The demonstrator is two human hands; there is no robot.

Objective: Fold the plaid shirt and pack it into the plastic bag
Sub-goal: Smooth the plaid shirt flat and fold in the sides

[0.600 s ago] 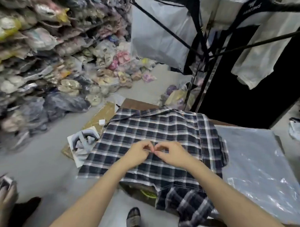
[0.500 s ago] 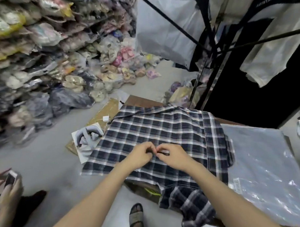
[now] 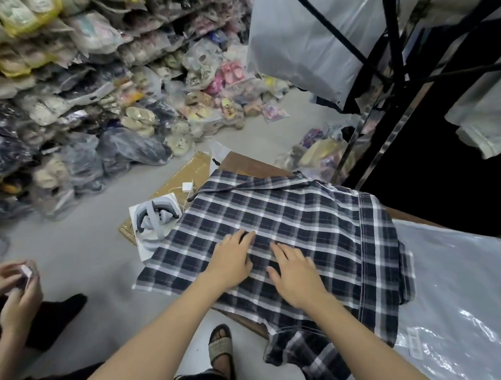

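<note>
A dark blue and white plaid shirt (image 3: 313,223) lies spread on a brown table (image 3: 244,162), its left edge hanging past the table and a sleeve drooping over the near edge. My left hand (image 3: 232,259) rests flat on the shirt's middle with fingers apart. My right hand (image 3: 294,272) lies flat beside it, palm down, fingers spread. A clear plastic bag (image 3: 456,282) lies flat on the table to the right of the shirt, touching its right edge.
Heaps of bagged goods (image 3: 77,84) fill the left and back. A white box (image 3: 153,219) and cardboard (image 3: 184,173) lie on the floor left of the table. Another person's hands (image 3: 13,289) hold a phone at lower left. A black clothes rack (image 3: 395,67) stands behind.
Both hands were pinched together on the shirt's middle; now they have opened and lie flat on the fabric, slightly apart. The view has shifted a little.
</note>
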